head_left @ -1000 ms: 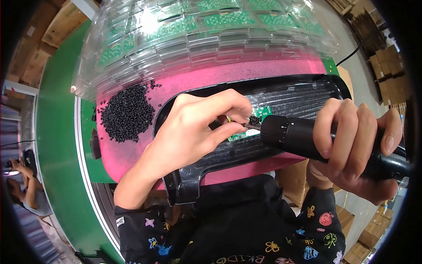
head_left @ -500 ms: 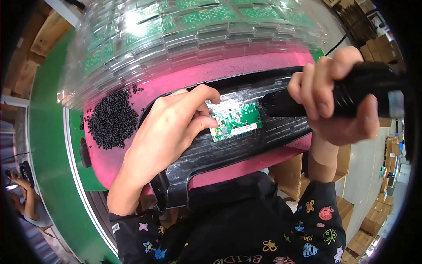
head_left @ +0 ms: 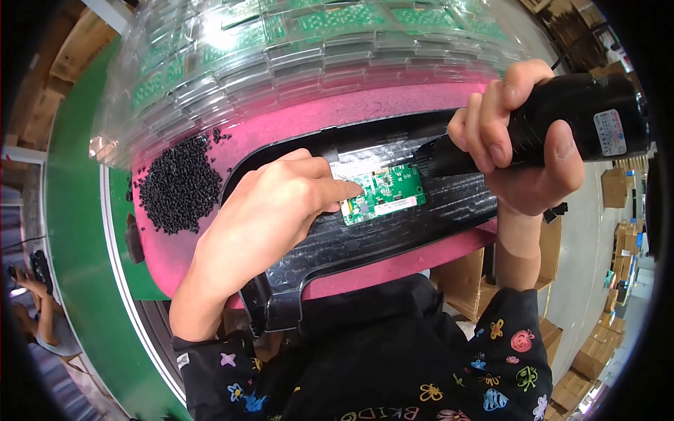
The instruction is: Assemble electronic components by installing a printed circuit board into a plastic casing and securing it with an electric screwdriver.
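A green circuit board (head_left: 400, 184) with a white label strip lies in a long black plastic housing (head_left: 393, 228). My left hand (head_left: 263, 200) is at the board's left end, its index fingertip pressed onto the surface and the other fingers curled in. Wrapped round a thick black electric screwdriver (head_left: 572, 116) is my right hand (head_left: 526, 186). The tool lies nearly level, its ribbed front end at the board's upper right corner. Whether its bit touches a screw is hidden.
Both rest on a pink mat (head_left: 382, 270). To the left is a pile of small black screws (head_left: 179, 186). Stacked clear plastic trays (head_left: 337, 56) with green boards fill the far side. Cardboard boxes (head_left: 460, 281) stand near right; a person (head_left: 45, 309) sits far left.
My left index finger has come down onto the board, its thumb no longer showing at the edge. The screwdriver's rear end has swung, showing more of its body, and the board has shifted slightly right.
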The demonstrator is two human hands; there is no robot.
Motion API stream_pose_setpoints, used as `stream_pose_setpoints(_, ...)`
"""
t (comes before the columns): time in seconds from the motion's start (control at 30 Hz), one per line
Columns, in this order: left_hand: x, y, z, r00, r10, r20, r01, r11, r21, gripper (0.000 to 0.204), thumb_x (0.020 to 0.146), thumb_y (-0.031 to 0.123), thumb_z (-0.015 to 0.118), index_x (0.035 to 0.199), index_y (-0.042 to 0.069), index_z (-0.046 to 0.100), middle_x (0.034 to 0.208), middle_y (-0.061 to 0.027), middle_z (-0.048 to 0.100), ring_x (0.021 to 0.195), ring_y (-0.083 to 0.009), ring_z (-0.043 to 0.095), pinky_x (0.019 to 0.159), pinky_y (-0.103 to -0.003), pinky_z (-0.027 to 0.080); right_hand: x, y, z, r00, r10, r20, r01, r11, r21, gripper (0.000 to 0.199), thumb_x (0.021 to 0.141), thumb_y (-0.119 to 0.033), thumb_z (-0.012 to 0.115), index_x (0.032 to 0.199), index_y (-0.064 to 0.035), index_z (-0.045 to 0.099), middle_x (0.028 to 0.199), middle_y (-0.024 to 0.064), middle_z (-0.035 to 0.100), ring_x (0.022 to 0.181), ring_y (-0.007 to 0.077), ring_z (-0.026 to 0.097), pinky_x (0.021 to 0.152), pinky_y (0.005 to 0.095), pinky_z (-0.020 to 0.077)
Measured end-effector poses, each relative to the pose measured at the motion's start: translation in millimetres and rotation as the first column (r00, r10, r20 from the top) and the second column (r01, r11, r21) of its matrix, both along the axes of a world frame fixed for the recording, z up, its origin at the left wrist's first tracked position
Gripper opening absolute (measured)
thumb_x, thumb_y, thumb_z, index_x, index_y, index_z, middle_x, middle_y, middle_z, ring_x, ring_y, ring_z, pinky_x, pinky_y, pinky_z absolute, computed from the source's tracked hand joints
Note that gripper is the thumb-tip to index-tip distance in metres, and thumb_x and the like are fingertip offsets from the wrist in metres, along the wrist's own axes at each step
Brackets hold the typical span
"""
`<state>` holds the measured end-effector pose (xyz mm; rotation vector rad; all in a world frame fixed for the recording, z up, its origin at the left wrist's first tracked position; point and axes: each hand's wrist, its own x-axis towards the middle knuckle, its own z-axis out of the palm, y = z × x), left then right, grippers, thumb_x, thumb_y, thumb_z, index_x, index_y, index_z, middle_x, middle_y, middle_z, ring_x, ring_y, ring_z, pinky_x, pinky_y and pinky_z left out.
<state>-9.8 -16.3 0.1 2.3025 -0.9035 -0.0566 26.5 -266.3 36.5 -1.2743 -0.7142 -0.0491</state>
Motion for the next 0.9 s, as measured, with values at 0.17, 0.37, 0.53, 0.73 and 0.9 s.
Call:
stream_pose_setpoints(0.17, -5, 1, 6, 0.995, 0.053, 0.086, -0.064, 0.990, 0.127, 0.030, 0.073, 0.002, 0.070, 0.100, 0.013, 0.077, 0.072, -0.0046, 0.061, 0.073, -0.0235, 0.058, 0.060, -0.037, 0.049, 8, 5, 1, 0.997, 0.079, -0.027, -0.080, 0.996, -0.047, 0.043, 0.089, -0.046, 0.056, 0.101, -0.0064, 0.047, 0.060, -0.0023, 0.047, 0.045, 0.0085, 0.040, 0.050, 0.0266, 0.0342)
stream_pose_setpoints(0.37, -5, 1, 4, 0.993, 0.044, 0.110, -0.062, 0.985, 0.163, 0.030, 0.073, 0.003, 0.070, 0.099, 0.016, 0.078, 0.070, -0.0025, 0.061, 0.071, -0.0214, 0.058, 0.058, -0.036, 0.049, 4, 10, 2, 0.990, 0.126, -0.064, -0.130, 0.990, -0.057, 0.044, 0.087, -0.047, 0.057, 0.102, -0.0065, 0.047, 0.059, -0.0033, 0.046, 0.044, 0.0074, 0.038, 0.049, 0.0257, 0.0326)
stream_pose_setpoints(0.53, -3, 3, -1, 0.996, 0.043, 0.078, -0.052, 0.992, 0.111, 0.027, 0.072, 0.005, 0.073, 0.098, 0.012, 0.078, 0.072, -0.0036, 0.062, 0.073, -0.0222, 0.059, 0.059, -0.037, 0.049, -3, 16, 0, 0.999, -0.047, -0.022, 0.046, 0.997, -0.066, 0.047, 0.089, -0.049, 0.055, 0.109, -0.0072, 0.047, 0.059, -0.0038, 0.045, 0.046, 0.0074, 0.039, 0.050, 0.0263, 0.0326)
stream_pose_setpoints(0.73, 5, -8, 5, 0.994, 0.003, 0.112, 0.035, 0.941, -0.336, 0.031, 0.068, 0.011, 0.081, 0.095, 0.002, 0.072, 0.072, -0.0063, 0.062, 0.071, -0.0222, 0.062, 0.061, -0.034, 0.050, -20, 16, 26, 0.973, 0.229, 0.019, -0.220, 0.901, 0.374, 0.039, 0.086, -0.039, 0.065, 0.106, -0.0101, 0.048, 0.063, -0.0069, 0.052, 0.054, 0.0057, 0.052, 0.060, 0.0257, 0.0407)
stream_pose_setpoints(0.9, 5, -6, 4, 0.986, -0.046, 0.160, 0.119, 0.868, -0.483, 0.034, 0.066, 0.011, 0.083, 0.095, -0.002, 0.070, 0.075, -0.0071, 0.066, 0.070, -0.0196, 0.064, 0.059, -0.029, 0.051, -26, 35, 19, 0.961, 0.273, 0.039, -0.240, 0.759, 0.606, 0.037, 0.084, -0.034, 0.067, 0.103, -0.0098, 0.047, 0.061, -0.0055, 0.055, 0.049, 0.0071, 0.053, 0.056, 0.0231, 0.0428)
